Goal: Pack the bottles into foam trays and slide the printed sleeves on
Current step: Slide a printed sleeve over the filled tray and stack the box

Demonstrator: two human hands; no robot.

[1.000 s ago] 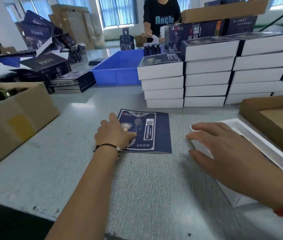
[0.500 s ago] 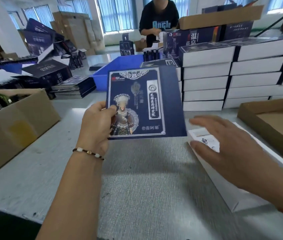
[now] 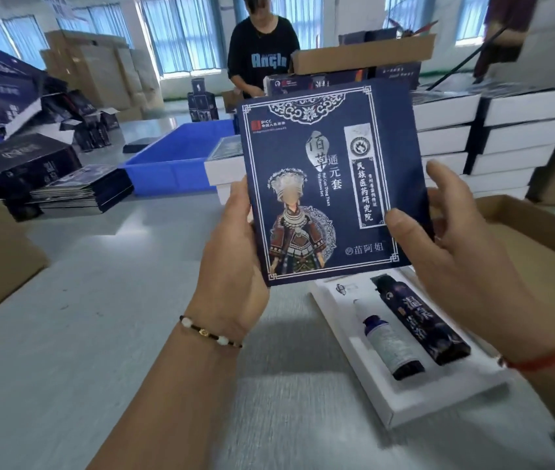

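Grey worktable point(image 3: 106, 351), white boxes stacked at the back. Both hands up holding the printed sleeve point(image 3: 327, 178) upright above the table: left hand point(image 3: 232, 252) grips its left edge, right hand point(image 3: 445, 245) pinches the right edge, thumb on front. Foam tray point(image 3: 415, 398) lies below-right, two bottles point(image 3: 391, 344) in it.

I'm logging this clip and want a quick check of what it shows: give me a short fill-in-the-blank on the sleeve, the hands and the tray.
1. The printed sleeve is held by ____ hands, the left hand and the right hand.
2. The foam tray lies on the ____, under the right hand.
3. The tray holds a bottle and a dark ____ side by side.

Missing words: both; table; box
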